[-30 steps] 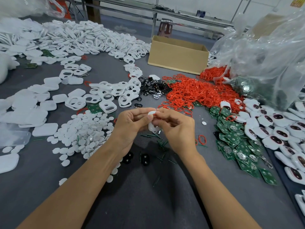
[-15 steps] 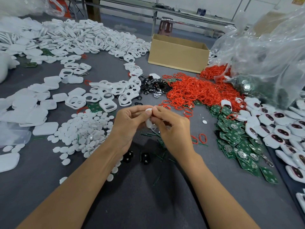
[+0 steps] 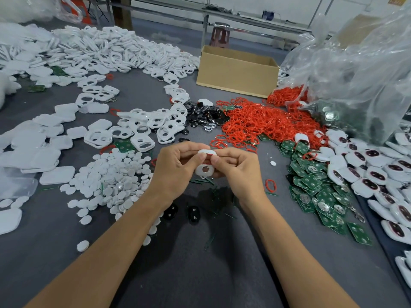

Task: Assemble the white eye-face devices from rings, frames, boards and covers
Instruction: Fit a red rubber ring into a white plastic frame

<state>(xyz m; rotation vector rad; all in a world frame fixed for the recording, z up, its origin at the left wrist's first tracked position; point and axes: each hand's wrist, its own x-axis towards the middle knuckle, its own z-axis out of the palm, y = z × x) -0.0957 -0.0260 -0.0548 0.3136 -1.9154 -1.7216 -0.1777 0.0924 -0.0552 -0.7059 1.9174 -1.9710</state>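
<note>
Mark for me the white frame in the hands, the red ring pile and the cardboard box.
white frame (image 3: 202, 174), head view, lower rim below its hole.
red ring pile (image 3: 262, 123), head view, middle of the heap.
cardboard box (image 3: 235, 76), head view, front wall.

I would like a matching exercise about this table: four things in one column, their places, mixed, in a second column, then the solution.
Things: 1 red rings; 2 green boards; 3 white round discs; 4 white frame.
Places: A held by the left hand and right hand; B left of the left hand; C beyond the hands, near the cardboard box; D right of the right hand.
Pairs: 1-C; 2-D; 3-B; 4-A.
</note>
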